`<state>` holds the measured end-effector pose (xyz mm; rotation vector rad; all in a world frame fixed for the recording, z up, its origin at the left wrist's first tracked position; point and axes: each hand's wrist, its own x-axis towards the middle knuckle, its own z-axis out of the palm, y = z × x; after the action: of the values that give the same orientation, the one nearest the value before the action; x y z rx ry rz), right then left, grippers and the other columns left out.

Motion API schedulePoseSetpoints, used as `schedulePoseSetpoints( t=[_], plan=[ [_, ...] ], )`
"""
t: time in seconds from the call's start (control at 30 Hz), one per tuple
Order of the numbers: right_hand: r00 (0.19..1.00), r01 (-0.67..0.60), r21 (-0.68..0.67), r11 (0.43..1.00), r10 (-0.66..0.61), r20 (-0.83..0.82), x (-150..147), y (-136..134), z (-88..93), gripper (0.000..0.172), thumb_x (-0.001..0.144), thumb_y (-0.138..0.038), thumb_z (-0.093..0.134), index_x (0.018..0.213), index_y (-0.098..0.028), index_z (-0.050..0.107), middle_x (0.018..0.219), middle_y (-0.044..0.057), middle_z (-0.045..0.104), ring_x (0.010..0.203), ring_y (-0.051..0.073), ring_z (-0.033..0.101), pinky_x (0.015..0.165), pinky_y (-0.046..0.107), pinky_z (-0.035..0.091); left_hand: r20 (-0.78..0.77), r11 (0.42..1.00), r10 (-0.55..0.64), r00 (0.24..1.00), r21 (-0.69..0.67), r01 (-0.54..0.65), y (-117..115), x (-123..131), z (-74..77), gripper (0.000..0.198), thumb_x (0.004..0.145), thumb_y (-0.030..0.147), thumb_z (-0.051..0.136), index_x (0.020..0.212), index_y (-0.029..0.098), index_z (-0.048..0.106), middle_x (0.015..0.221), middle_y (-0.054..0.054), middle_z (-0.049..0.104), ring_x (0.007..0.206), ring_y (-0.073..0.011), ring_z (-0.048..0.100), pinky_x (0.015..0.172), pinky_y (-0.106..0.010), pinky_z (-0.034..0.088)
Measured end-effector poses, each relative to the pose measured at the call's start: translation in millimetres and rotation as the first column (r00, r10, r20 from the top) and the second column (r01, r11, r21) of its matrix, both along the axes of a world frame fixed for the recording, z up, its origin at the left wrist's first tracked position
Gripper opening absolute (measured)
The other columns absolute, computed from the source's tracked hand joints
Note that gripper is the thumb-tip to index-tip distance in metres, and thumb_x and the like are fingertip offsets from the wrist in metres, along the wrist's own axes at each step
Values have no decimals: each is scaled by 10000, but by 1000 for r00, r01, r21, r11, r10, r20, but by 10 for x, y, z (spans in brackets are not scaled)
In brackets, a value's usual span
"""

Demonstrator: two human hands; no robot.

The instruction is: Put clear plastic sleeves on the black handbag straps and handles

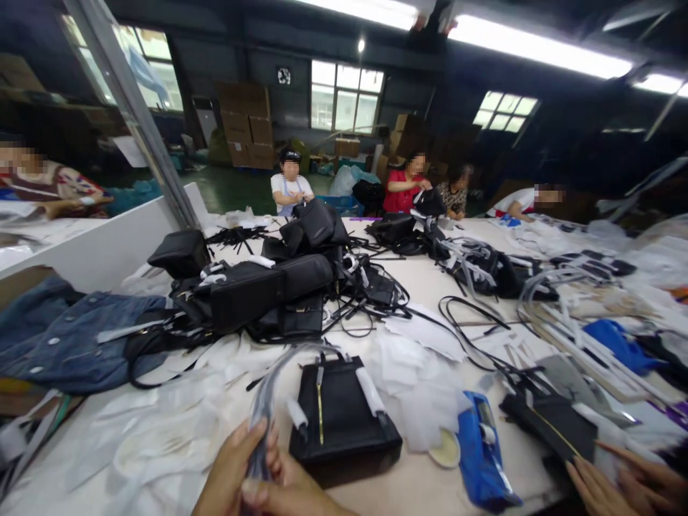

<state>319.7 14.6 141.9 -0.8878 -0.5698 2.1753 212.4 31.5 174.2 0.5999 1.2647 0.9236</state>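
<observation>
The white table (416, 276) is the largest thing here, and on it lies a heap (247, 290) of black bags with loose straps, a denim jacket (80, 333) at its left side. Nearer, just beyond the hands, the bag (349, 423) stands on the table, leaning back a little. It looks moderately light and smooth, its walls firm enough to keep a boxy shape; its surface would probably scuff, so the lower corners or the base edge seem the safest hold. To the right, a co-worker's hand (596, 487) rests at a second bag (542, 430). Between the two bags lie white sheets (424, 387), thin and likely to slide or crease, and a blue dispenser (478, 451), apparently hard and easy to lift by its body.

The strap (263, 394), in clear film, arcs from the top of the bag down to the hands. It should be light and bendy, the film slick, so a full wrap of the fingers would serve better than a fingertip pinch. The left hand (231, 469) is closed around it, and the right hand (293, 487) grasps it too, just beside. Smallest is the brass zip (321, 412) on the bag, stiff and best left unpressed.
</observation>
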Motion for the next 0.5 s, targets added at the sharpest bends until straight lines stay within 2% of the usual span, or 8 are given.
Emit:
schedulePoseSetpoints(
  t=[0.07,0.17,0.27,0.33,0.37,0.4,0.43,0.5],
  plan=[
    [998,-66,60,996,67,-10,-83,-180,104,808,486,-372,820,1182,-192,453,760,8,644,613,133,608,594,255,473,131,995,90,987,18,-93,158,105,100,339,686,468,659,750,167,517,614,30,520,490,-78,469,477,-203,418],
    [967,-237,-25,971,238,94,77,-218,253,661,559,-343,758,1144,-177,501,632,-10,630,504,112,565,509,212,429,249,986,140,958,51,-158,349,205,108,297,695,388,677,796,164,510,646,37,521,522,-64,471,503,-183,415],
    [866,-426,-11,904,411,286,462,-126,414,453,570,-262,730,994,-183,592,595,-35,607,490,107,547,476,186,392,248,991,119,961,30,-130,423,211,-32,300,692,387,678,737,173,472,573,67,466,474,-62,445,486,-192,402],
    [795,-503,62,862,433,425,750,-20,505,313,628,-259,685,922,-185,609,605,-38,603,492,112,549,478,191,390,119,997,66,991,38,-71,449,180,-166,324,706,434,647,684,176,454,520,72,447,435,-73,434,466,-207,389],
    [756,-509,115,853,380,533,889,51,534,255,667,-269,654,904,-188,606,623,-33,611,503,117,557,488,196,392,5,998,30,1000,49,-30,467,161,-234,336,716,466,621,666,175,459,508,62,464,433,-88,447,466,-220,389],
    [691,-506,175,845,275,669,1022,135,545,204,703,-277,622,887,-190,598,652,-22,623,536,129,575,513,205,397,-137,998,-11,991,67,21,491,144,-298,345,727,490,592,661,171,480,514,42,500,453,-110,480,482,-236,400],
    [584,-502,233,833,128,802,1147,228,535,164,737,-282,592,874,-192,589,688,-8,636,591,144,596,547,214,400,-290,992,-52,956,92,82,522,134,-356,349,741,504,562,671,165,513,545,14,549,502,-141,526,518,-257,420],
    [269,-529,289,798,-165,949,1373,432,449,126,787,-290,551,868,-194,566,765,21,652,725,172,617,619,228,391,-566,960,-107,817,156,233,602,149,-460,348,782,486,498,766,151,590,703,-51,641,695,-208,604,660,-306,460]
  ],
)
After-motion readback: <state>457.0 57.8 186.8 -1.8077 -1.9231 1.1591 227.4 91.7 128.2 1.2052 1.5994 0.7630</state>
